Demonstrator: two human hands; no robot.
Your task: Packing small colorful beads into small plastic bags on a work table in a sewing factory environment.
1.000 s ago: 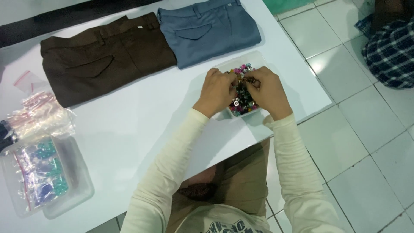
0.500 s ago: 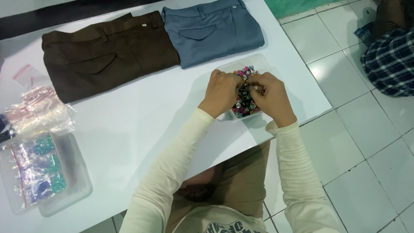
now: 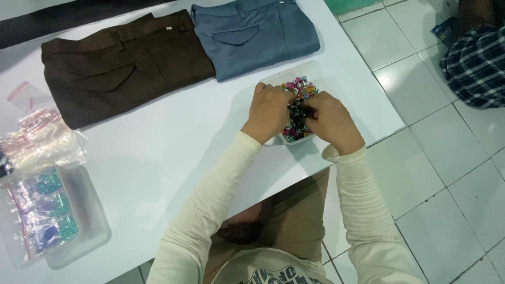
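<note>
Both hands over clear tray (image 3: 327,73) of mixed coloured beads (image 3: 300,89) at tabletop (image 3: 173,142) edge. Left hand (image 3: 269,111) and right hand (image 3: 330,122) pinch a small dark piece (image 3: 299,111) between fingertips. Tray looks full; sorting seems early. Bagged beads (image 3: 44,215) sit far left.

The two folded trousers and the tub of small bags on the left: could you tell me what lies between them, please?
In the head view, a pile of clear zip bags lies between the brown trousers and the clear tub.
</note>
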